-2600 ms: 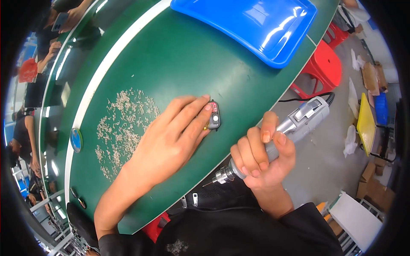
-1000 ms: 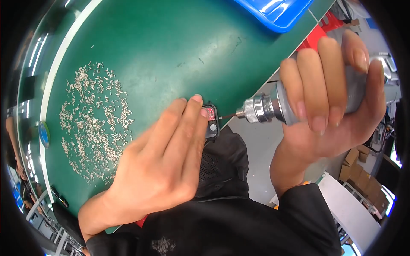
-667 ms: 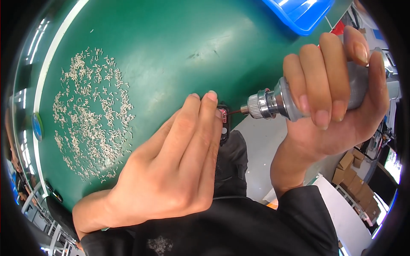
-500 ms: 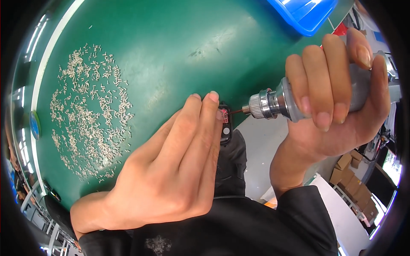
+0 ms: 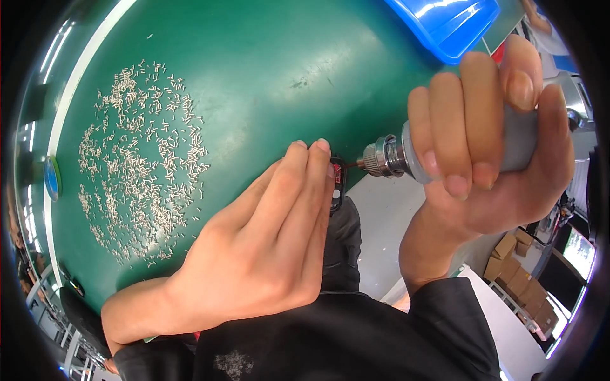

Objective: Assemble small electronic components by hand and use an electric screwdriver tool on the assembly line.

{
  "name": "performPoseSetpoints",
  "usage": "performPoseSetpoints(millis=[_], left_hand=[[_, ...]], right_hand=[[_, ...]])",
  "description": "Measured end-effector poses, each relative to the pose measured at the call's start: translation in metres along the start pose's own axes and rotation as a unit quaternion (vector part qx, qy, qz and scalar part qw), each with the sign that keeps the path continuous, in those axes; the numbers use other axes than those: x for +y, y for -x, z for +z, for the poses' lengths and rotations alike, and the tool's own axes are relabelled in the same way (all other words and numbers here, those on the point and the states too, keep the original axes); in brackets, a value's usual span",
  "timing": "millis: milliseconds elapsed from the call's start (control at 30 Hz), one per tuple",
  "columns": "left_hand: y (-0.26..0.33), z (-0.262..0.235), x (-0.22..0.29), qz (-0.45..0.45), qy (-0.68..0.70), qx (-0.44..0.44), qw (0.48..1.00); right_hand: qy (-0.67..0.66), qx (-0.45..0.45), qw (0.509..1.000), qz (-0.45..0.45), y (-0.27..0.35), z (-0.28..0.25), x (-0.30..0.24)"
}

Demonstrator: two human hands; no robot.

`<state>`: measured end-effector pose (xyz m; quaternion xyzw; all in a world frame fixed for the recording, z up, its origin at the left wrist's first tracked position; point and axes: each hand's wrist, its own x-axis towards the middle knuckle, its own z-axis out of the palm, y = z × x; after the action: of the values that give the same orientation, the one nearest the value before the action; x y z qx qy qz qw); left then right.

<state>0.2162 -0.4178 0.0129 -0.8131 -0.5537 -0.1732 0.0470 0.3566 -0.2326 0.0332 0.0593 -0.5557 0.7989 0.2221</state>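
My left hand (image 5: pixel 260 235) lies flat at the near edge of the green table (image 5: pixel 254 82), its fingertips pressing a small black part with red marks (image 5: pixel 336 182) against the edge. My right hand (image 5: pixel 489 146) is closed around a grey electric screwdriver (image 5: pixel 445 149). The tool's metal chuck and thin bit point left and touch the top of the small part. Most of the part is hidden under my fingers.
A wide scatter of several small pale screws (image 5: pixel 140 171) lies on the table to the left of my hand. A blue plastic tray (image 5: pixel 445 25) sits at the far right of the table. Cardboard boxes (image 5: pixel 518 279) stand on the floor below.
The view has closed in on the hands. My right hand lifted the screwdriver from beside the table and brought its bit to the small part; my left hand stayed on it.
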Motion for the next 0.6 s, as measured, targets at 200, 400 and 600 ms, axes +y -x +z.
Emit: performPoseSetpoints(millis=[200, 400, 600], left_hand=[[0.001, -0.002, 0.004, 0.006, -0.011, 0.009, 1.0], [0.004, -0.004, 0.005, -0.02, 0.008, -0.004, 1.0], [0.0, -0.002, 0.006, -0.008, 0.006, 0.005, 1.0]], right_hand=[[-0.014, -0.022, 1.0, 0.005, 0.002, -0.002, -0.001], [-0.043, -0.007, 0.999, -0.016, 0.001, -0.005, 0.01], [0.009, -0.001, 1.0, -0.012, 0.0, 0.0, -0.004]])
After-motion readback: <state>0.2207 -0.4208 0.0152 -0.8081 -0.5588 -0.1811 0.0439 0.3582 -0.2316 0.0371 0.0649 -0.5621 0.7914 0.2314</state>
